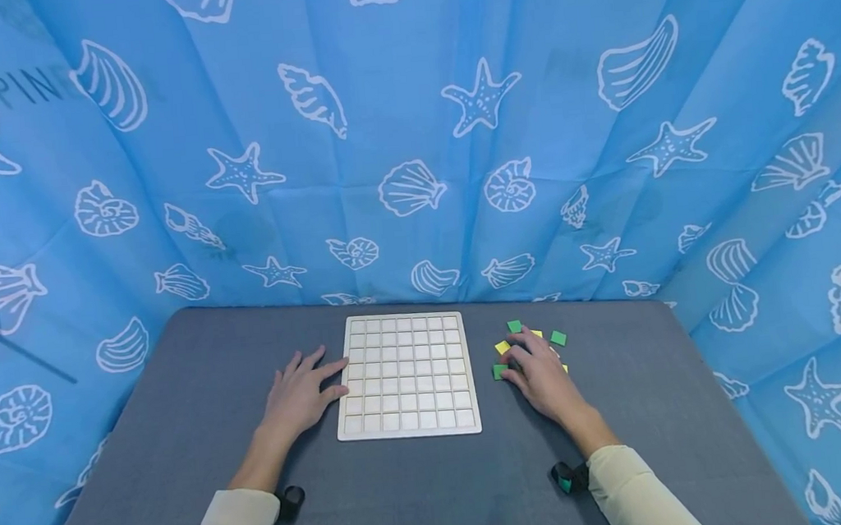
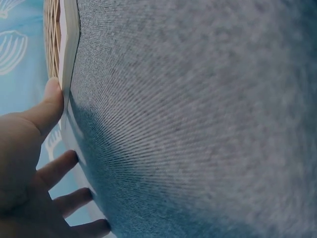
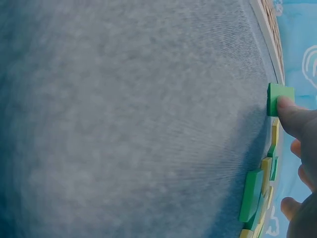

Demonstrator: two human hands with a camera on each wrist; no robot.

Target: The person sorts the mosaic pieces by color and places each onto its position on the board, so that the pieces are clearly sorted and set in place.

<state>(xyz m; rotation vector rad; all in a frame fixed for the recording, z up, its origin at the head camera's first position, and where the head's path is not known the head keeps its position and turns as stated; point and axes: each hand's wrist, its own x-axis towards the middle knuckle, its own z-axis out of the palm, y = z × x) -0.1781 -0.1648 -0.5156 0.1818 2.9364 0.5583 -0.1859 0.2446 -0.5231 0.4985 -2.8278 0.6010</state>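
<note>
A pale board (image 1: 406, 376) with a grid of square recesses lies on the table. At its left edge, my left hand (image 1: 296, 396) has its fingers spread, the thumb and index fingertips touching the rim; the thumb (image 2: 53, 94) also shows against the board's side in the left wrist view. Right of the board, my right hand (image 1: 542, 378) pinches a green square tile (image 3: 280, 100), thumb on its face and the index finger mostly hidden in the right wrist view. Under and around this hand are other tiles: a yellow tile (image 1: 502, 347), a green tile (image 1: 514, 327) and another green tile (image 1: 558, 338).
The grey cloth-covered table (image 1: 416, 493) reaches back to a blue curtain (image 1: 410, 131) printed with white shells and starfish. More tiles are partly covered by the right hand. Dark straps, a left band (image 1: 291, 502) and a right band (image 1: 569, 477), sit at the wrists.
</note>
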